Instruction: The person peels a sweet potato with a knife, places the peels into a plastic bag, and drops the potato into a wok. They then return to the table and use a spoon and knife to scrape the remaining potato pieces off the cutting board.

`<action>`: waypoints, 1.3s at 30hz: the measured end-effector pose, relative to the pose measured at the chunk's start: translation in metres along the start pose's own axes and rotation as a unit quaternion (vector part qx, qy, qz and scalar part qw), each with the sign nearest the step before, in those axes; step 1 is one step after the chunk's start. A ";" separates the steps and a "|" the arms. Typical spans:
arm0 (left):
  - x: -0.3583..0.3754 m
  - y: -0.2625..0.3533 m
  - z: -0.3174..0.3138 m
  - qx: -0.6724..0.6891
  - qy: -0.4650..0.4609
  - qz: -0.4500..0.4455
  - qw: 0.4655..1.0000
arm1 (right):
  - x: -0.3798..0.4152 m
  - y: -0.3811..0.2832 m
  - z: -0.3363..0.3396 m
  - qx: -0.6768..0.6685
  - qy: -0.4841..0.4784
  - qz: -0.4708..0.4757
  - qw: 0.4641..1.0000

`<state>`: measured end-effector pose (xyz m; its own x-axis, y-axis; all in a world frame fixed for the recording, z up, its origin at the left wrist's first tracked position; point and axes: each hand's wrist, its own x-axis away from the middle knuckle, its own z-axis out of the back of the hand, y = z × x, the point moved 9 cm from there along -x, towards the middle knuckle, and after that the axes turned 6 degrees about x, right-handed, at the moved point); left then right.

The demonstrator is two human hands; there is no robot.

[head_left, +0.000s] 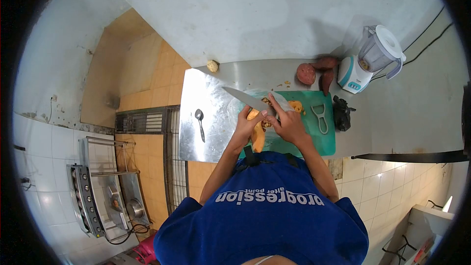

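My right hand [290, 123] is closed around a large kitchen knife [245, 98], its blade pointing up and to the left. In my left hand [244, 126] is a long piece of orange-fleshed vegetable [258, 136], gripped close to the knife. The fingers of both hands nearly meet, and they hide the knife handle. Under and beside the hands lies a clear plastic bag or sheet [238, 110], with small brownish-yellow bits [266, 123] near the fingers. A green cutting board [316, 140] extends to the right, carrying orange scraps [296, 105] and a white peeler [319, 119].
A spoon [199, 123] lies left on the metal table [196, 91]. Toward the wall are a pale round vegetable [212, 66] and several red-skinned sweet potatoes [306, 74]. A blender [370, 59] and a black plastic bag [343, 113] stand right. A gas stove [86, 201] is far left.
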<state>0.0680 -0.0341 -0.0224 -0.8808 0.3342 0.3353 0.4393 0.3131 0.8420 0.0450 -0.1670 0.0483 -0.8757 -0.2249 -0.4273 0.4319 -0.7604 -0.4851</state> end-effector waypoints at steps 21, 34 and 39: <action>0.004 0.012 -0.005 0.014 -0.008 -0.075 0.997 | 0.006 0.009 -0.013 -0.080 -0.052 -0.033 0.995; -0.002 0.010 0.002 -0.042 0.027 -0.087 0.995 | 0.003 0.015 -0.014 -0.007 -0.044 -0.077 0.996; 0.002 0.015 -0.001 0.008 -0.002 -0.085 0.996 | 0.008 0.022 -0.017 -0.054 -0.082 -0.130 0.987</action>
<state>0.0731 -0.0294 -0.0088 -0.9421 0.2790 0.1860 0.2863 0.3805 0.8794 0.0510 -0.1754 0.0206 -0.9794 -0.1326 -0.1524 0.2002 -0.7386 -0.6437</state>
